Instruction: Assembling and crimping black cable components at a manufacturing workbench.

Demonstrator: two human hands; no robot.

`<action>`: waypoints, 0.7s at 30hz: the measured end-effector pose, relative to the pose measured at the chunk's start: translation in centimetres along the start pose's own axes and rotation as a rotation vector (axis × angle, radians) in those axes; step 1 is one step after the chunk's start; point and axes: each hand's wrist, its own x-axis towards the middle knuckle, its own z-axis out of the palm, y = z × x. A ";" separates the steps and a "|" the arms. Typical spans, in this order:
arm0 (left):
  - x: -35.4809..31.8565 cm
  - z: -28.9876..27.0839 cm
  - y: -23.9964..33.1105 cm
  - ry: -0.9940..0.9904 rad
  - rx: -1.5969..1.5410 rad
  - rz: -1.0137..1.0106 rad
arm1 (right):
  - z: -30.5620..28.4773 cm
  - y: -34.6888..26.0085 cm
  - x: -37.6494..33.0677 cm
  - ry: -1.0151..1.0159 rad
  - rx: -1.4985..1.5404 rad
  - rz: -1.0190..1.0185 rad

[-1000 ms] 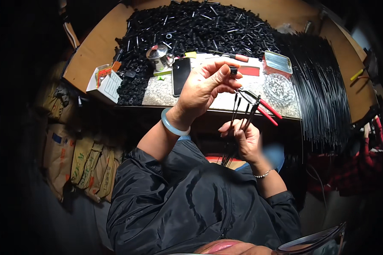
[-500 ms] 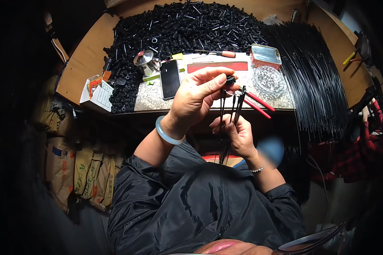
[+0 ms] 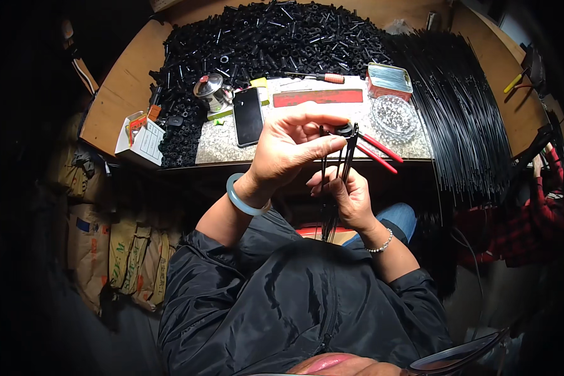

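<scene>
My left hand (image 3: 285, 145), with a pale bangle at its wrist, is closed. Its thumb and fingers pinch a small round black part (image 3: 344, 130). Right beside that part rise the upper ends of several thin black rods (image 3: 348, 160). My right hand (image 3: 356, 203) is closed round these rods lower down and holds them roughly upright in front of my jacket. One or two rods stand slightly apart from the bundle, by the left fingers. Whether the part touches the rod tips I cannot tell.
Behind my hands lie red-handled pliers (image 3: 379, 152), a phone (image 3: 249, 117), a glass dish (image 3: 395, 118), a tin (image 3: 388, 81), a screwdriver (image 3: 329, 78) and a metal cup (image 3: 212, 92). A heap of black parts (image 3: 276, 41) fills the back; long black rods (image 3: 464, 119) lie right.
My left hand has lowered the round black part slightly, bringing it to the height of the rod tips. My right hand stays nearly in place, still round the rods.
</scene>
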 end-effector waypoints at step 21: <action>-0.8 1.5 1.6 0.014 0.123 -0.115 | -1.4 -4.2 2.1 -0.152 0.567 0.215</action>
